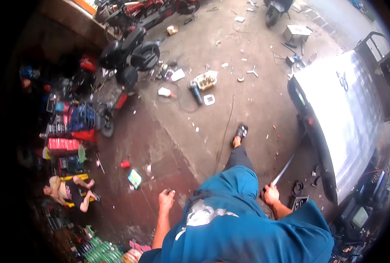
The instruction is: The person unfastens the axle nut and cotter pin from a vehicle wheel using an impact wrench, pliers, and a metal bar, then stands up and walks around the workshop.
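My left hand [166, 200] hangs beside my blue shirt with its fingers curled closed. A small dark spot shows at its fingertips, but I cannot make out what it holds, if anything. Lower right, my right hand [271, 194] is closed around the end of a long, thin, greyish metal rod-like tool [284, 169]. The tool slants up and away toward the vehicle with the large pale sheet-metal panel [342, 105]. Its far end is apart from the hand, and the grip itself is hidden by my fingers.
A power tool [196, 92] lies by a white tray of small parts [207, 80]. Small litter dots the floor. A black scooter [136, 52] stands at upper left. A person [70, 190] reclines on a yellow seat by stacked boxes [63, 143]. A white stool [297, 32] stands farther off.
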